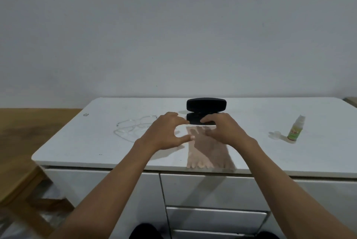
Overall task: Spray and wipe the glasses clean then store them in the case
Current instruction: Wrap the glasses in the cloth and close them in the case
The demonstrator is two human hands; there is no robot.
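White and glossy, the table (318, 153) carries an open black case (206, 110), with the clear-framed glasses (135, 127) lying left of it and the spray bottle (294, 129) well to its right. Just in front of the case, over the beige cloth (208, 153), the left hand (166, 132) hovers with a wide, empty grip, while the right hand (222, 127) reaches to the case's front edge (contact unclear). Those glasses look light, thin and fragile, best pinched at the frame bridge or a temple, never the lenses.

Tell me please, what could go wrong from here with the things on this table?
The cloth hangs over the table edge, so a sleeve or arm could drag it off. The glasses are clear and faint beside the left hand, easy to knock. The spray bottle stands uncapped and might tip.
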